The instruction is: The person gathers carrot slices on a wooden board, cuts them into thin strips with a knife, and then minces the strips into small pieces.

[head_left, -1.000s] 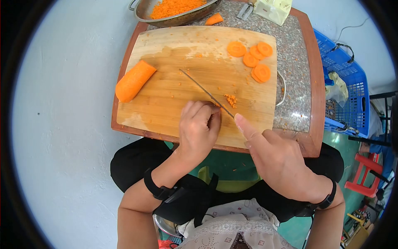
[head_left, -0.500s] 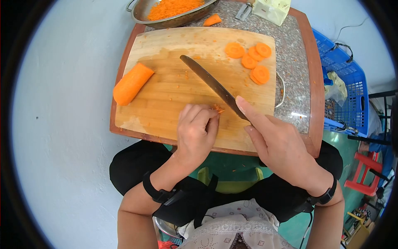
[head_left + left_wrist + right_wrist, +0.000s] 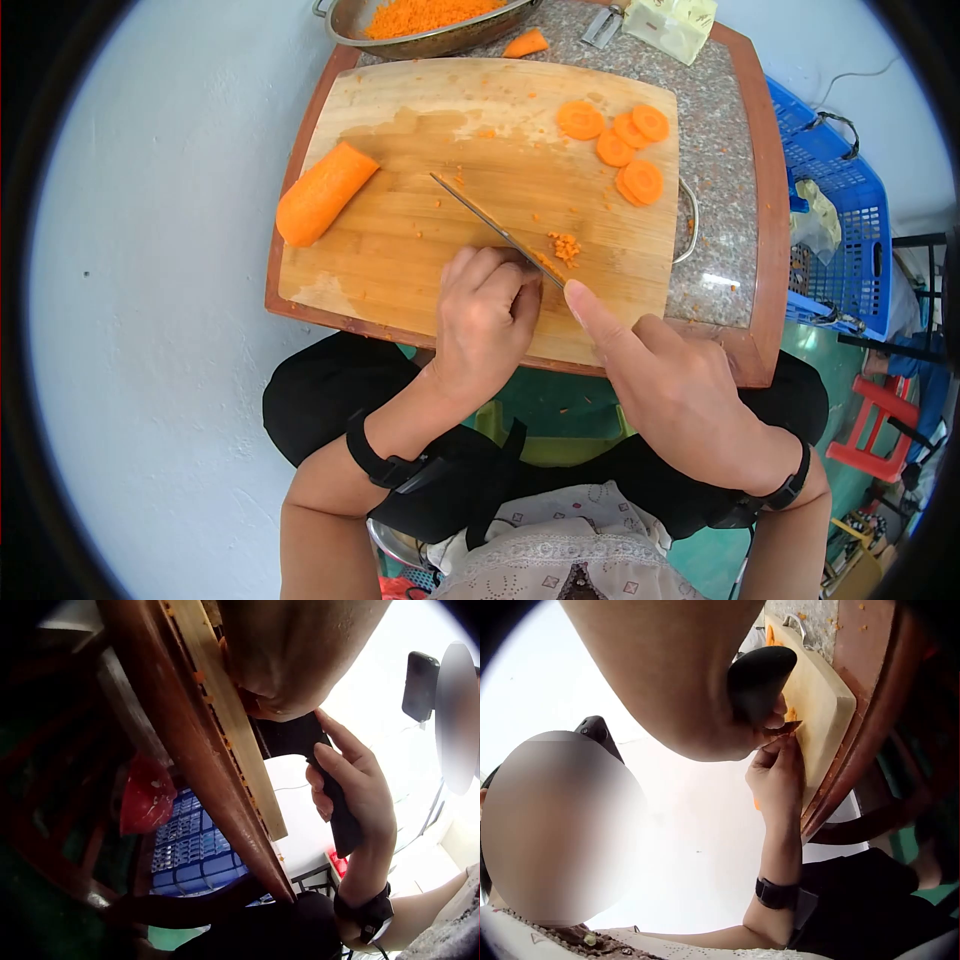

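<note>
My right hand [image 3: 675, 385] grips a knife by its black handle [image 3: 343, 817], the index finger stretched along the top of it. Its blade [image 3: 480, 213] appears edge-on in the head view, slanting across the cutting board [image 3: 380, 275] right at the left fingertips. With curled fingers my left hand [image 3: 485, 310] holds thin carrot strips down on the board, now mostly hidden behind fingers and blade. Just beyond the blade lies a small heap of diced carrot [image 3: 565, 247]. A thick carrot piece [image 3: 327, 193] rests on the board's left side, and several round carrot slices [image 3: 580, 120] lie at its upper right.
Behind the board stands a metal pan [image 3: 440, 42] of shredded carrot, with a carrot end [image 3: 525, 43] beside it. A metal grater [image 3: 603, 26] and a pale package [image 3: 672, 25] are at the table's back. A blue basket [image 3: 835, 215] stands right of the table.
The knife was down by the left fingertips, then lifted and tilted with its blade face showing, and is now back down against them. The left hand keeps its hold; the view shifts slightly.
</note>
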Available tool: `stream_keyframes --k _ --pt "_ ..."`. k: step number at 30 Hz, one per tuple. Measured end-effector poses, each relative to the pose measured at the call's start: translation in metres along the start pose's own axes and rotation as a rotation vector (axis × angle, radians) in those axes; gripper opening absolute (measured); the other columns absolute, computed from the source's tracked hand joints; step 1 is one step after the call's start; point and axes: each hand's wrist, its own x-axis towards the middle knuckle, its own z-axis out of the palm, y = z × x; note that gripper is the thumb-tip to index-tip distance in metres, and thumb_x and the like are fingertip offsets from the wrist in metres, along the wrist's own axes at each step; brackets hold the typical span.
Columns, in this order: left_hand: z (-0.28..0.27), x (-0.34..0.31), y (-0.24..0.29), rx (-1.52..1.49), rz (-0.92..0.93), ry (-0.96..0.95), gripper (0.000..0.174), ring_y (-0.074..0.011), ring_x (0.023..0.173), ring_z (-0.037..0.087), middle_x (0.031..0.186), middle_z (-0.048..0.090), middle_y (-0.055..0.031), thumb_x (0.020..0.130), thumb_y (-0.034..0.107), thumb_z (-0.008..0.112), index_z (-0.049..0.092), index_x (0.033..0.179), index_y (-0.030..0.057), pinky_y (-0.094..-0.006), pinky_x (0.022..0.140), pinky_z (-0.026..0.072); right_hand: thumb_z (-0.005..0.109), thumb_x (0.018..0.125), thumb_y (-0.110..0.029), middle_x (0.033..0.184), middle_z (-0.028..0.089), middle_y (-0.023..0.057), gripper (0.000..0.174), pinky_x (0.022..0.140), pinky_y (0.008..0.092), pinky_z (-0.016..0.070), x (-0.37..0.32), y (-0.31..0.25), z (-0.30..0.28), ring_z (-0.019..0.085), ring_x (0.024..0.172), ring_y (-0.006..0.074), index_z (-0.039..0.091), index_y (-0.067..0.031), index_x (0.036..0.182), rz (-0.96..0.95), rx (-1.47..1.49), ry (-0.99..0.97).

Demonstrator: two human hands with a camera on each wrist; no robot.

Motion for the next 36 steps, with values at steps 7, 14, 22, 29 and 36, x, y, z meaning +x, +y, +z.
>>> stream_keyframes --k 7,14,22,29,36 --pt "0.002 0.0 0.001 -0.024 0.046 0.052 0.017 -0.0286 0.077 0.056 0.083 0.06 -0.0096 0.068 -0.009 0.07 0.066 0.081 0.0008 -0.0369 0.069 0.0449 0.06 0.087 -0.003 0.07 0.055 0.0157 0.056 0.056 0.0409 0.0489 0.023 0.013 0.007 0.061 0.063 0.0318 0.046 -0.0089 0.141 0.056 0.201 0.102" --pt "0.002 -0.002 -0.001 -0.01 0.084 0.054 0.017 -0.028 0.077 0.057 0.084 0.06 -0.0101 0.067 -0.009 0.071 0.066 0.082 -0.0005 -0.0368 0.068 0.0453 0.061 0.087 -0.002 0.071 0.057 0.015 0.055 0.056 0.041 0.0484 0.006 0.008 -0.008 0.06 0.061 0.0327 0.048 -0.0092 0.139 0.087 0.164 0.041" --pt "0.003 -0.003 0.001 -0.062 0.022 0.059 0.017 -0.0282 0.078 0.058 0.087 0.059 -0.012 0.07 -0.009 0.07 0.065 0.084 -0.0013 -0.0368 0.068 0.0473 0.062 0.085 -0.001 0.069 0.055 0.0122 0.058 0.053 0.0396 0.0477 -0.004 0.003 -0.005 0.058 0.057 0.0282 0.047 -0.0071 0.14 0.041 0.08 0.032" --pt "-0.015 0.0 -0.001 -0.014 -0.069 -0.019 0.015 -0.0286 0.084 0.058 0.093 0.06 -0.0138 0.077 -0.002 0.071 0.065 0.09 -0.0027 -0.0334 0.07 0.0483 0.062 0.086 -0.001 0.071 0.057 0.0125 0.058 0.053 0.0397 0.0472 -0.001 0.007 -0.011 0.059 0.059 0.029 0.046 -0.0084 0.141 0.062 0.093 0.03" --pt "-0.017 0.004 0.005 0.187 -0.052 -0.078 0.026 -0.0297 0.083 0.053 0.088 0.059 -0.0112 0.07 0.007 0.079 0.067 0.091 -0.0019 -0.0372 0.074 0.0433 0.062 0.08 0.0 0.067 0.052 0.012 0.066 0.043 0.0393 0.0458 -0.005 0.009 -0.004 0.056 0.048 0.0284 0.044 -0.0076 0.142 -0.008 0.074 0.097"
